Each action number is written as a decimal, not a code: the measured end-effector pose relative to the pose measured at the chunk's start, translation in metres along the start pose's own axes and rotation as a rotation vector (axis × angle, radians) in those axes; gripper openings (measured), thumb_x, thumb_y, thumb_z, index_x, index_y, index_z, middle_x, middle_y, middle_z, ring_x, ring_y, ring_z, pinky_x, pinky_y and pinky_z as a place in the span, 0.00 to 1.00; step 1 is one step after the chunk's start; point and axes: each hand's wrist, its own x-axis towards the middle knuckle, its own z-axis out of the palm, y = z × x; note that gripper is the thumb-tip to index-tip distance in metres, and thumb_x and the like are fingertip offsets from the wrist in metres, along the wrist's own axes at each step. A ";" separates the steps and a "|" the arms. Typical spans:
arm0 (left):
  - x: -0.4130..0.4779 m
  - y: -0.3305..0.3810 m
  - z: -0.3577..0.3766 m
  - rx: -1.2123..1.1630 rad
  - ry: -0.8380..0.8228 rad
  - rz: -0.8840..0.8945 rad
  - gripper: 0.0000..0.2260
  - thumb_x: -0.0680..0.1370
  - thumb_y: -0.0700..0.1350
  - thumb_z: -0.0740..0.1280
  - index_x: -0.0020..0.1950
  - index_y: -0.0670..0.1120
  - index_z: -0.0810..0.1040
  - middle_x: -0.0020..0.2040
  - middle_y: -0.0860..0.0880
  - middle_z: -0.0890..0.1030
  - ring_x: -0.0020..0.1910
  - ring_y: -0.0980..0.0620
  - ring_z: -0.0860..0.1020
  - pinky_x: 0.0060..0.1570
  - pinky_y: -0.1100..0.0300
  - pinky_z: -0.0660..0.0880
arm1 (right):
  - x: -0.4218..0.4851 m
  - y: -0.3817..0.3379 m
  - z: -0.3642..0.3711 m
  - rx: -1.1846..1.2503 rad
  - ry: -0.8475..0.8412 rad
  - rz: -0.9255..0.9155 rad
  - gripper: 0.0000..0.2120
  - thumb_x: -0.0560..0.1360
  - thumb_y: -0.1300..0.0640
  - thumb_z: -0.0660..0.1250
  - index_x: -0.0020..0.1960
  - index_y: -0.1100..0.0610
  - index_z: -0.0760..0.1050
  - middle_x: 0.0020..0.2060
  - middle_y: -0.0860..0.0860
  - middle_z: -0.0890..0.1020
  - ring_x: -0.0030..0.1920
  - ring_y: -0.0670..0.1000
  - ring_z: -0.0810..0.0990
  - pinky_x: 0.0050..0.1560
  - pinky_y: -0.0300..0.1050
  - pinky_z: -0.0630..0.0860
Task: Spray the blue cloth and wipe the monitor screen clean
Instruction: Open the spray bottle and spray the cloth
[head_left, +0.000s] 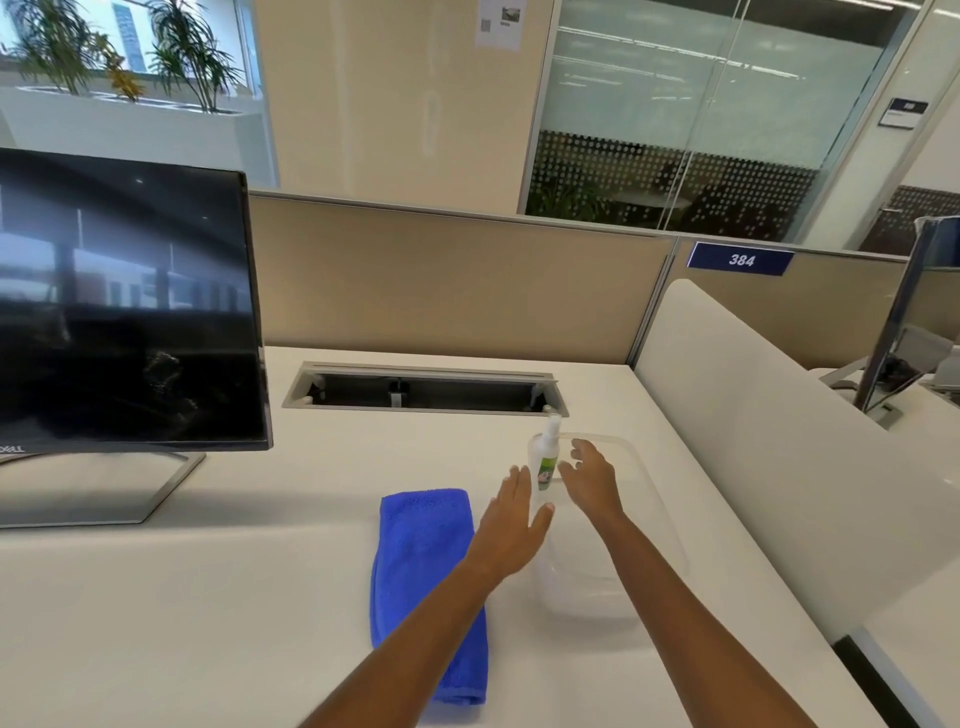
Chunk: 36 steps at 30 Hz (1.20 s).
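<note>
Blue cloth (426, 587): folded flat, near worktop (208, 597). Spray bottle (546, 460): upright in clear tray (587, 597), far-left corner, between my left grip (511, 525) and right grip (592, 478), both spread, empty. Advice: wrap bottle body, lift straight.

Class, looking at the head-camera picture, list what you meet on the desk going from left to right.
monitor → blue cloth → left hand → spray bottle → right hand

A folded blue cloth (423, 571) lay flat; a small white spray bottle (548, 457) stood at its one o'clock, and the dark monitor (124, 301) at its ten.
</note>
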 end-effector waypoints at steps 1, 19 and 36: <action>0.001 0.002 0.003 -0.020 -0.007 -0.001 0.27 0.81 0.51 0.53 0.75 0.45 0.44 0.77 0.47 0.47 0.76 0.49 0.48 0.75 0.52 0.50 | 0.004 0.000 0.001 -0.015 -0.014 0.008 0.22 0.79 0.62 0.60 0.71 0.62 0.62 0.70 0.58 0.68 0.69 0.58 0.68 0.69 0.51 0.66; 0.004 0.001 0.009 -0.062 -0.020 0.013 0.27 0.81 0.50 0.53 0.75 0.45 0.43 0.77 0.47 0.48 0.76 0.49 0.50 0.75 0.50 0.51 | 0.016 0.015 0.019 0.080 0.059 -0.060 0.19 0.75 0.55 0.67 0.63 0.63 0.71 0.59 0.58 0.78 0.57 0.57 0.78 0.59 0.46 0.73; -0.016 0.000 -0.045 -0.636 0.138 -0.007 0.14 0.81 0.49 0.50 0.58 0.50 0.74 0.62 0.49 0.75 0.65 0.50 0.70 0.62 0.58 0.65 | -0.087 -0.014 -0.011 0.743 -0.379 -0.089 0.07 0.79 0.55 0.59 0.47 0.55 0.74 0.35 0.51 0.80 0.31 0.47 0.80 0.33 0.40 0.79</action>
